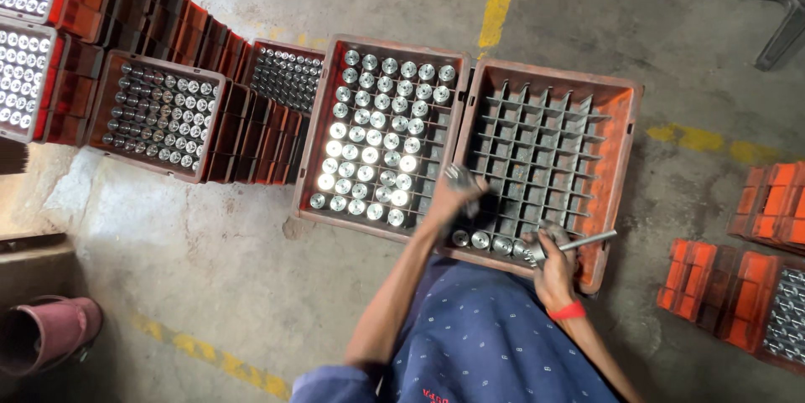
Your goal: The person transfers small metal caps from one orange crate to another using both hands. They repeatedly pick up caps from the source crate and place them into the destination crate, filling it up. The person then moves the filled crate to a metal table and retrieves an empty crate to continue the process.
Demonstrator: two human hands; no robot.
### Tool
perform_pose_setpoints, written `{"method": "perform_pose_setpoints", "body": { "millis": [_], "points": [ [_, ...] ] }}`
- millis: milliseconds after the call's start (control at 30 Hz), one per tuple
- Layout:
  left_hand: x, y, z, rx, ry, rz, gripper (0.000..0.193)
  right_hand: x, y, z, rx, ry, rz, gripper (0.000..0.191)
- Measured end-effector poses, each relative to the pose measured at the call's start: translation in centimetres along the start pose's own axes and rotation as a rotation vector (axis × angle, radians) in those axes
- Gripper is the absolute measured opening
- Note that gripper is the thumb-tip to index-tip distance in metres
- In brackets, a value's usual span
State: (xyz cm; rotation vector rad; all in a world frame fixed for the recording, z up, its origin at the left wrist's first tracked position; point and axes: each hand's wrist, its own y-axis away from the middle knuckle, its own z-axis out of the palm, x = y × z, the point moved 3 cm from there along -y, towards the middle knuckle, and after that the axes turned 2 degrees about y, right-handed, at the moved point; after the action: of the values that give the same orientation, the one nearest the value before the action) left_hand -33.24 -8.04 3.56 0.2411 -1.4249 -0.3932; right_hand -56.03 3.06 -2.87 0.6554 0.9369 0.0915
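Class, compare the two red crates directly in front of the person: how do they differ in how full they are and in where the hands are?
The left crate is filled almost throughout with shiny metal cylinders; the right crate shows mostly bare grey dividers, with a few cylinders in its near row. The left hand is over the edge where the two meet; the right hand, holding a metal rod, is at the right crate's near row. Both are red, rectangular and on the concrete floor.

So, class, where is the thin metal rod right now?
In the head view, the thin metal rod is in the person's right hand, over the near right corner of the mostly empty orange crate, beside its few metal cylinders.
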Motion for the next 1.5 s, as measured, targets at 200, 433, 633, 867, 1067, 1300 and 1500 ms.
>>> {"method": "perform_pose_setpoints", "body": {
  "millis": [200, 433, 633, 867, 1067, 1300, 1500],
  "points": [
    [-5.8, 7.4, 4.8, -0.053, -0.573, 0.103, 0.030, -1.6, -0.2, 3.8, -0.145, -0.020, -0.015, 0.014],
    [-8.7, 8.3, 7.8, -0.186, -0.703, 0.042, 0.051, -1.2, 0.2, 3.1, -0.285, 0.177, -0.072, 0.014],
    [-8.7, 8.3, 8.3, -0.263, -0.628, -0.065, 0.062, -0.1, -1.9, 0.0, -0.275, 0.123, 0.128, 0.013],
    [-6.8, 9.3, 2.6, 0.001, -0.961, 0.156, 0.058, -1.5, -5.3, -3.6, -0.100, -0.131, 0.053, 0.014],
    [-8.7, 8.8, 0.0, 0.097, -1.111, 0.520, 0.055, -0.2, -4.7, -4.5, -0.071, -0.206, 0.082, 0.012],
    [-8.7, 6.4, -8.2, 0.265, -1.178, 0.001, 0.036, 1.7, -2.6, -4.2, -0.014, -0.176, 0.080, 0.014],
    [-6.7, 4.8, -12.3, 0.552, -1.268, 0.403, 0.056, 2.6, -2.4, -2.8, -0.011, -0.149, 0.066, 0.012]
  ]
}}
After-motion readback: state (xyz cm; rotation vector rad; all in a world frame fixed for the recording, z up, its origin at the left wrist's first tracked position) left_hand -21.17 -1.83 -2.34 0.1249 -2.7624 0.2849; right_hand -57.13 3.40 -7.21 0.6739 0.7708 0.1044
